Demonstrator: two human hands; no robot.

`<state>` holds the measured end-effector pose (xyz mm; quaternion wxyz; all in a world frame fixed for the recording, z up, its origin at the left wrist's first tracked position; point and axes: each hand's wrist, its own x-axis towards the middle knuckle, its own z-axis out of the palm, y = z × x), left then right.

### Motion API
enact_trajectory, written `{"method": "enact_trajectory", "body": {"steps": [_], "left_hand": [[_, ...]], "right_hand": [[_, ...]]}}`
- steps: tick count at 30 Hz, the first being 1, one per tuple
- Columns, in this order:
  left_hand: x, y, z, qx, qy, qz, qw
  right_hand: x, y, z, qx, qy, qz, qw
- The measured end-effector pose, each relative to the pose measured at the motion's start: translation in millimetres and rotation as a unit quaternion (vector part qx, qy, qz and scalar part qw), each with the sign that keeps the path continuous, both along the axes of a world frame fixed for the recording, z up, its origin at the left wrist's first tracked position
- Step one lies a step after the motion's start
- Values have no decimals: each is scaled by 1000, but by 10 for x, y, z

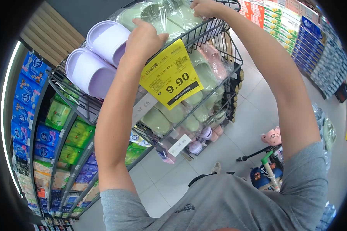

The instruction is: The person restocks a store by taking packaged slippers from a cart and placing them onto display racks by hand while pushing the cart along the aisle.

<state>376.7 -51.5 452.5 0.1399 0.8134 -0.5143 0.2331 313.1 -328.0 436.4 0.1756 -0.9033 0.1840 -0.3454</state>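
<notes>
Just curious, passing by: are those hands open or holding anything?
Left hand: partly open, at wrapped green slippers.
Right hand: curled at the plastic wrap; grip unclear.

L hand [144,40] + R hand [205,8] @ bagged grn slippers [178,18] | lilac pr [102,61] adj

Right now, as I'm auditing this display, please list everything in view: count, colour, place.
Wire rack: one, black, centre
Green slippers: many, pale green, on rack, some bagged
Lilac slippers: two large, lilac, upper left
Pink slippers: count unclear, pink, rack's right
Price sign: one, yellow, rack's front
Labels: two, white, rack's front
Packs: many, mainly blue and green, left shelves
Packaged goods: many, mixed, upper right
Pink item: one, pink, right
Floor: one, pale grey, below
Shirt: one, grey, bottom
Left hand: one, bare, at green slippers
Right hand: one, bare, rack's top right
</notes>
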Motion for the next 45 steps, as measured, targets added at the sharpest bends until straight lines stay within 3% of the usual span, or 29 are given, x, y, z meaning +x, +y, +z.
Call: {"method": "enact_trajectory", "body": {"steps": [4, 6, 8, 10, 11, 12, 13, 15, 17, 19, 21, 25, 27, 29, 32, 33, 35, 36, 37, 39, 40, 42, 45], "left_hand": [[113, -35, -39, 28, -58, 5, 998], [73, -13, -16, 46, -65, 15, 997], [-127, 51, 90, 93, -82, 60, 990], [-81, 63, 116, 95, -137, 68, 984], [-153, 96, 147, 77, -162, 79, 981], [-255, 109, 192, 53, -156, 67, 984], [-283, 123, 173, -26, -187, 33, 981], [-823, 151, 204, -68, -138, 0, 988], [-1238, 157, -1, -107, -98, -71, 987], [-1502, 96, -333, -170, 61, -276, 944], [-1863, 42, -722, -116, 194, -405, 886], [-2499, -234, -1946, 96, 312, -459, 826], [-2757, -297, -2731, 159, 360, -480, 784], [-3053, -242, -3218, 207, 315, -531, 759], [-3433, -144, -3773, 192, 296, -595, 723], [-3526, -119, -3903, 190, 306, -603, 712], [-3665, -117, -4050, 207, 296, -612, 704], [-3710, -126, -4085, 240, 299, -597, 704], [-3742, -132, -4122, 272, 302, -580, 706], [-3766, -156, -4228, 278, 282, -583, 709], [-3776, -169, -4282, 278, 263, -585, 715], [-3750, -127, -4390, 276, 240, -580, 728], [-3777, -36, -4369, 262, 212, -570, 749]], "right_hand": [[-62, 46, -52, -58, 3, 26, 998], [39, -40, -104, -217, 7, 10, 976], [-70, 322, -5, -157, 105, -103, 977], [-285, 724, 7, -67, 26, -107, 992], [-466, 912, 27, -58, -4, -81, 995], [-667, 922, -74, -89, 68, -68, 991], [-802, 1009, -203, -158, 43, -47, 985], [-1047, 1179, -611, -268, -111, -80, 954], [-1762, 1587, -882, -298, -116, -28, 947], [-2407, 1800, -1225, -315, -86, -8, 945], [-3053, 1977, -1621, -204, -34, 9, 978], [-4399, 2330, -2364, 43, -67, -140, 987], [-5108, 2551, -2651, 99, -103, -284, 948], [-5733, 2986, -2762, 141, -136, -461, 865], [-6422, 3759, -3077, 195, -278, -677, 654], [-6577, 4015, -3284, 136, -291, -736, 596], [-6742, 4533, -3591, 7, -146, -844, 516], [-6737, 4725, -3682, -3, -122, -868, 481], [-6781, 4903, -3857, 0, -121, -870, 478], [-6891, 5176, -4305, 73, -153, -903, 394], [-6926, 5234, -4493, 74, -155, -901, 398], [-6978, 5251, -4790, 193, -288, -849, 399], [-6975, 5100, -4996, 186, -225, -875, 386]]}}
